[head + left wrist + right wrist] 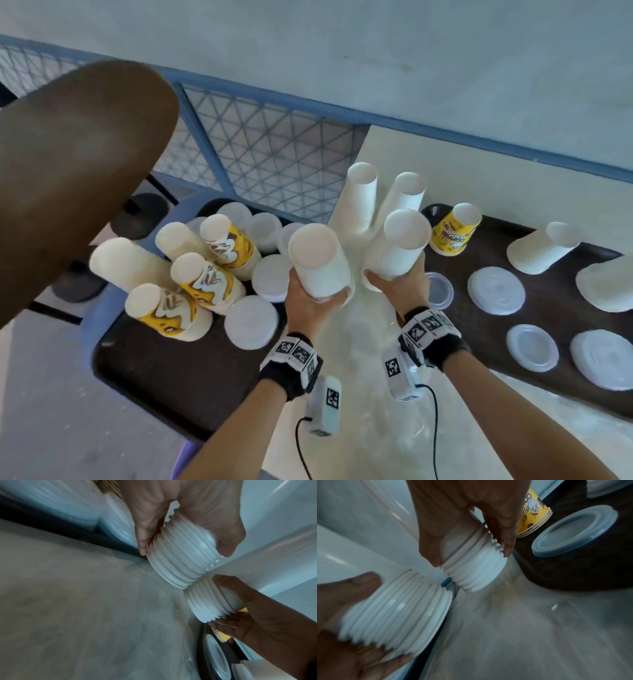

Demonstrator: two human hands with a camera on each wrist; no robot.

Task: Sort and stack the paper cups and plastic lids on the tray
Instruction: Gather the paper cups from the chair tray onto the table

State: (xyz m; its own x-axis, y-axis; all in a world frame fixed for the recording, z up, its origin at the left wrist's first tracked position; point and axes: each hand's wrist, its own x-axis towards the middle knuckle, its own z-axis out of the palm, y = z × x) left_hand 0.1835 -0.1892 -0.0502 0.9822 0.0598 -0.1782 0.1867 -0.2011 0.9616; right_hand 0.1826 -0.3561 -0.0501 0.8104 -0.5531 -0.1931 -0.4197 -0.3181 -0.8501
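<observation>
My left hand [317,298] grips a tall stack of white paper cups [318,263] near its rim end, base toward me, over the gap between two trays. My right hand [394,284] grips a second white cup stack [399,246] right beside it. In the left wrist view my left hand [184,550] wraps the ribbed rims of its white stack [180,561], whose rims touch those of the right hand's stack [211,601]. The left tray [171,377] carries yellow printed cup stacks [205,284], white stacks and piles of lids [251,322]. The right tray [479,325] holds loose lids [496,291].
Two more white cup stacks [359,198] lean on the cream table [342,342] behind my hands. A yellow cup stack [452,233] and a tipped white stack [541,250] sit on the right tray. A brown seat [75,164] juts in at left; a blue mesh rail [274,147] runs behind.
</observation>
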